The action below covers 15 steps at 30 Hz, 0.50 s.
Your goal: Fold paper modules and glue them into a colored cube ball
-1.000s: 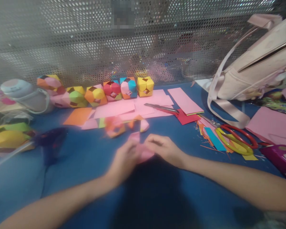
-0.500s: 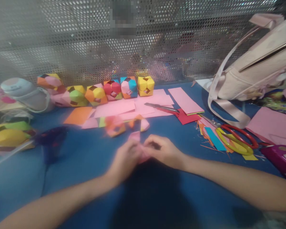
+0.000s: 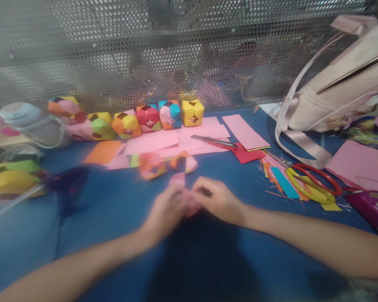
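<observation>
Between my two hands is a small strip of pink paper [image 3: 177, 179], one end sticking up above the fingers and the rest partly covered by them. My left hand [image 3: 167, 206] is closed on its left side. From the right, my right hand [image 3: 219, 200] pinches the same paper with thumb and fingertips. Just beyond lie folded paper pieces in orange and pink: a blurred orange one [image 3: 151, 165] and a smaller orange-and-pink one [image 3: 184, 161]. The fold my fingers press is hidden.
Folded paper cubes [image 3: 192, 113] line the back by a perforated metal panel [image 3: 208, 63]. Pink sheets [image 3: 154, 141] and a cutter knife [image 3: 214, 142] lie before them. A glue gun [image 3: 67, 184] is at left; scissors [image 3: 315, 180], paper scraps [image 3: 283, 182] and a pale bag [image 3: 330, 88] at right.
Almost nothing differs. My hands stay on the pink paper, the right one shifted very slightly. The objects on the table stay where they were.
</observation>
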### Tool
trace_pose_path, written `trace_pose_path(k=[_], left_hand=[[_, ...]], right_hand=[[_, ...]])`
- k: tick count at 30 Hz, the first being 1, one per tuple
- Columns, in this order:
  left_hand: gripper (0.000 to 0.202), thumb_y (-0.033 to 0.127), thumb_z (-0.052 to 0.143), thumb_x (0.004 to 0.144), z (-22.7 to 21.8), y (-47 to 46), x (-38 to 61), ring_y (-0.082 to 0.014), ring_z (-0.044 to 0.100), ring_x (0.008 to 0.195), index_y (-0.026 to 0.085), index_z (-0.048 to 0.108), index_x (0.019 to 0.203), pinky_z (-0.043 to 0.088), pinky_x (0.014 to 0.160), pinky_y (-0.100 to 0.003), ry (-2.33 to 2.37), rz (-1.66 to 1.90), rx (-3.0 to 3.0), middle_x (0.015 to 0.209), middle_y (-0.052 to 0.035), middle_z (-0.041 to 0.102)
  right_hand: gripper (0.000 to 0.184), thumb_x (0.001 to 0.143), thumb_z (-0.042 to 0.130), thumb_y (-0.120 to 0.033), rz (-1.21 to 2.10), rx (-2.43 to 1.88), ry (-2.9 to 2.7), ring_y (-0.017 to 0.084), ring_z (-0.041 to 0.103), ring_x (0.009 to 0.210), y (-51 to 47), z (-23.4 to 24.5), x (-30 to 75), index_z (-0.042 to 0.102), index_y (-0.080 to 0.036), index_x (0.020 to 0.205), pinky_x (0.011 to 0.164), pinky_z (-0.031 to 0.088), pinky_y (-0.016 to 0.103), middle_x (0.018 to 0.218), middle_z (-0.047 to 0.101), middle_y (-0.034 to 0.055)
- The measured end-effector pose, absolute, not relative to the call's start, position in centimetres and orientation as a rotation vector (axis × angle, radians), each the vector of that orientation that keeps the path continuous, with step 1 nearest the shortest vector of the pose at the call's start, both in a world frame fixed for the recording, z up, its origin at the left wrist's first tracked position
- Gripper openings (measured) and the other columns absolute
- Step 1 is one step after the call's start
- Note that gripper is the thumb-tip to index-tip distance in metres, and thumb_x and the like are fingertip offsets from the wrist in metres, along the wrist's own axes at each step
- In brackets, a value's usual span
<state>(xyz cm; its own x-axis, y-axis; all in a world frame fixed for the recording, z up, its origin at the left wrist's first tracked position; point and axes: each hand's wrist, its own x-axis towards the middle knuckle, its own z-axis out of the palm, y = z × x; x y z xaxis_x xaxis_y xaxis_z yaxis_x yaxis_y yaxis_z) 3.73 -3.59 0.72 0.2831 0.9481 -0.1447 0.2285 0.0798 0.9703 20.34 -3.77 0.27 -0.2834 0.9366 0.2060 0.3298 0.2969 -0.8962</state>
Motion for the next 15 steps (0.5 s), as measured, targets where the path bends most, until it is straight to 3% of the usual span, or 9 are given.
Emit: trace_pose_path(k=[5, 10, 15], left_hand=[[0.009, 0.024, 0.063, 0.075, 0.62, -3.55, 3.81, -0.0063, 0.040, 0.046, 0.017, 0.060, 0.073, 0.032, 0.041, -0.017, 1.186, 0.820, 1.324, 0.054, 0.0046, 0.050], [0.010, 0.026, 0.063, 0.075, 0.42, -3.44, 3.78, -0.0070, 0.042, 0.048, 0.017, 0.060, 0.072, 0.035, 0.043, -0.017, 1.180, 0.871, 1.279, 0.054, 0.0047, 0.050], [0.015, 0.030, 0.063, 0.076, 0.30, -3.45, 3.70, -0.0086, 0.050, 0.054, 0.016, 0.058, 0.076, 0.042, 0.050, -0.018, 1.159, 0.839, 1.293, 0.060, 0.0037, 0.055]], right_hand=[[0.016, 0.084, 0.055, -0.025, 0.996, -1.115, -1.780, 0.009, 0.048, 0.061, -3.79, 0.31, 20.45, 0.053, -0.018, 0.069, 0.059, 0.040, 0.021, 0.067, 0.054, -0.0029], [0.022, 0.090, 0.044, -0.025, 1.050, -1.089, -1.809, 0.010, 0.048, 0.066, -3.65, 0.42, 20.79, 0.053, -0.018, 0.070, 0.062, 0.039, 0.022, 0.070, 0.052, -0.0016], [0.022, 0.088, 0.051, -0.027, 0.940, -1.114, -1.821, 0.010, 0.048, 0.063, -3.52, 0.19, 20.51, 0.055, -0.017, 0.069, 0.061, 0.039, 0.023, 0.068, 0.053, -0.0010]])
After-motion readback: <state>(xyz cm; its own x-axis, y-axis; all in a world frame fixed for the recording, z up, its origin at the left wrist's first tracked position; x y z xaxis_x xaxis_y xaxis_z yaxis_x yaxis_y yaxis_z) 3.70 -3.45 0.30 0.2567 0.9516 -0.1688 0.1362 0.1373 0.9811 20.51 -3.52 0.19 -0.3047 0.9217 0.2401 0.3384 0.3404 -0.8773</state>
